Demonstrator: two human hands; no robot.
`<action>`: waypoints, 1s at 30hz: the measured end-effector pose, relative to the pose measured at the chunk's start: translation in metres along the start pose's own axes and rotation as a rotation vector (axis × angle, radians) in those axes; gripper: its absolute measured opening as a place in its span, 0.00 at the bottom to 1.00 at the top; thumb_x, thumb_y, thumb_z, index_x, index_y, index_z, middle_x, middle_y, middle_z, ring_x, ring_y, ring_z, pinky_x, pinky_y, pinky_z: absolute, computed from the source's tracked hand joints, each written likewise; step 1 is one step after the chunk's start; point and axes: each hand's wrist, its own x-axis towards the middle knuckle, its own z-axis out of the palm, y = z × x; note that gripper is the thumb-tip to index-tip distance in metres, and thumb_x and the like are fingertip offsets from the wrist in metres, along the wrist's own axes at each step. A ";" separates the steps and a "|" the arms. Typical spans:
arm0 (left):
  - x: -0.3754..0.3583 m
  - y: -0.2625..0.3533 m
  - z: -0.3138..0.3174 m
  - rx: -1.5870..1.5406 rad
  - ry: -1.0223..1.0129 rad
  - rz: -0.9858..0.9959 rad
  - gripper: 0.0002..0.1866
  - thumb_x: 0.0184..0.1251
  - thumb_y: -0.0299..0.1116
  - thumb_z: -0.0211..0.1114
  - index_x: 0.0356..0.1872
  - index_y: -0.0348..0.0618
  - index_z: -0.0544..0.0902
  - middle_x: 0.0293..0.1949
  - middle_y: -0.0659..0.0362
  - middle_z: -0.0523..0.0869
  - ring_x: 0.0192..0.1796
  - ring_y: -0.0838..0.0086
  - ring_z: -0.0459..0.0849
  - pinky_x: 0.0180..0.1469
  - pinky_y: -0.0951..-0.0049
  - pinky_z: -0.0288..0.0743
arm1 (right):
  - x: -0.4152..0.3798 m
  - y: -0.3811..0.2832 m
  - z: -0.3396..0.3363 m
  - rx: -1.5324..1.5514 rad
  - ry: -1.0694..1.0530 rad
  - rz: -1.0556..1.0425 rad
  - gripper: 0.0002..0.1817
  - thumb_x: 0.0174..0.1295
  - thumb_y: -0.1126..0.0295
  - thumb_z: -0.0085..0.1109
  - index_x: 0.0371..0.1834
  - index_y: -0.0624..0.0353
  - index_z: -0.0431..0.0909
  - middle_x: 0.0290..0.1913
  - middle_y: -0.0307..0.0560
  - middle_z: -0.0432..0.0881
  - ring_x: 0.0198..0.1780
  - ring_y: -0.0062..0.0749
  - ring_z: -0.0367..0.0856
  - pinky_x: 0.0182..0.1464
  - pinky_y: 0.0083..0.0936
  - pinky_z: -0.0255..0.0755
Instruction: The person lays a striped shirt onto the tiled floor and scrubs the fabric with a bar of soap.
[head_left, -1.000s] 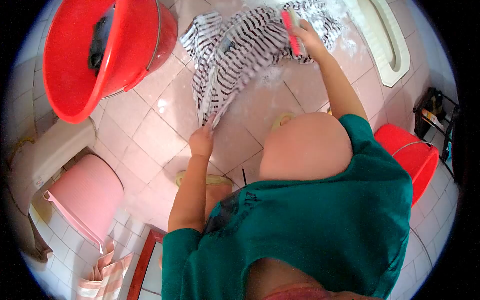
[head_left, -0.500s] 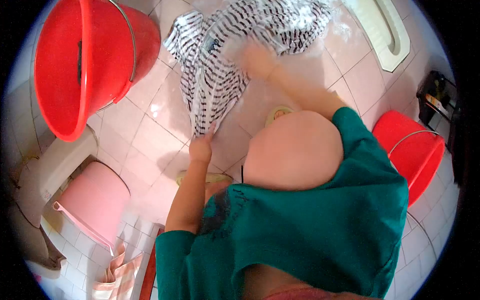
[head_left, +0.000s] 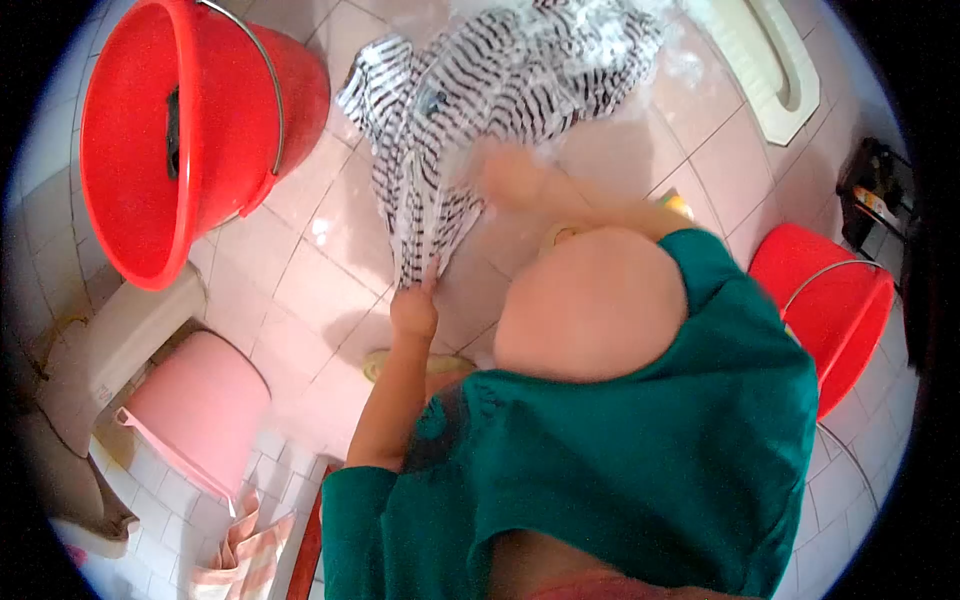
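Note:
A wet black-and-white striped garment [head_left: 510, 85] lies spread on the pink tiled floor, with white suds over its upper right part. My left hand [head_left: 414, 308] is closed on the garment's narrow lower end. My right hand [head_left: 508, 175] is on or just above the cloth's right edge, smeared by motion. Its fingers are blurred, and whether it holds a brush or anything else cannot be made out.
A large red bucket [head_left: 235, 110] stands at the upper left, above a pink bucket [head_left: 200, 405]. On the right are a smaller red bucket [head_left: 815, 290] and a black rack [head_left: 875, 200]. A squat toilet [head_left: 765, 75] is set at the upper right.
My right hand has moved down along the cloth, towards me. My left hand, still on the garment's end, appears slightly lower and further right, and the view has shifted a little.

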 end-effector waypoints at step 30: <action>-0.002 -0.011 0.002 -0.072 -0.109 -0.111 0.38 0.63 0.27 0.46 0.69 0.85 0.51 0.39 0.47 0.85 0.39 0.54 0.84 0.42 0.56 0.77 | -0.024 -0.067 -0.022 -0.019 -0.208 -0.149 0.26 0.51 0.59 0.61 0.55 0.55 0.75 0.48 0.58 0.77 0.52 0.51 0.75 0.57 0.41 0.67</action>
